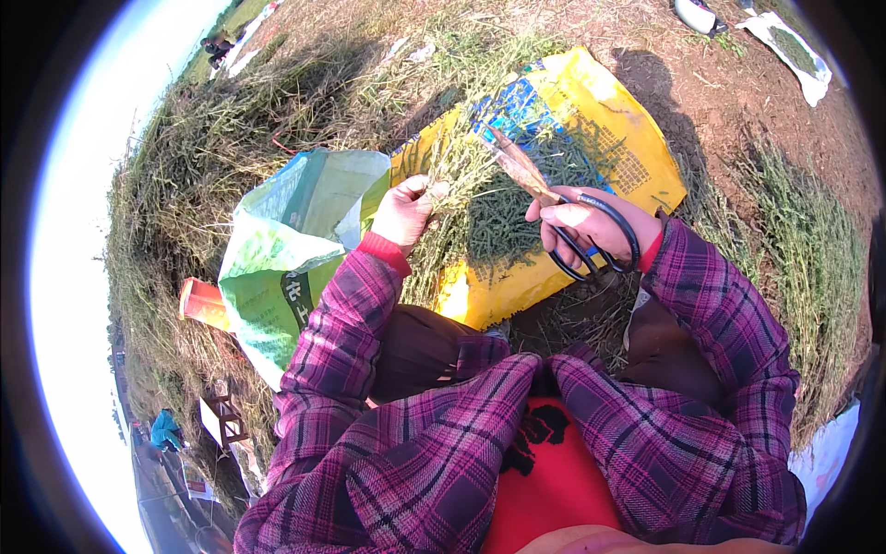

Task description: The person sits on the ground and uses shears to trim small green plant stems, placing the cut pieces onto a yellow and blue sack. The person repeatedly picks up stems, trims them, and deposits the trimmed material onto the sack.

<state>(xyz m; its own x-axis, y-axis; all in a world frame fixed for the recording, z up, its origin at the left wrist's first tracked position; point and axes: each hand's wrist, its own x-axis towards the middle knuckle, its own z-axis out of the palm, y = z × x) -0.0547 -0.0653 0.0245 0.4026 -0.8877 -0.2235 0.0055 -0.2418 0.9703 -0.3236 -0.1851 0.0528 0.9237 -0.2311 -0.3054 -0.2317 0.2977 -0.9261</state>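
Observation:
My left hand (410, 210) grips a bunch of leafy plant stems (460, 163), which fan out upward over a yellow plastic sack (623, 118) spread on the ground. In my right hand (588, 225) are black-handled scissors (522, 170); their rust-brown blades point up and left, beside the stems, and look slightly parted. A heap of green cut sprigs (505, 215) lies on the sack, below and behind the scissors. Left of my left hand stands a green and white woven plastic bag (277, 277) with its mouth gaping.
Large piles of dry stalks (228, 131) lie at the left. More cut plants (810, 228) lie at the right. An orange container (204, 303) is beside the green bag, a wooden stool (223, 421) at lower left. Two people are far off. A white sheet (817, 79) bears greens.

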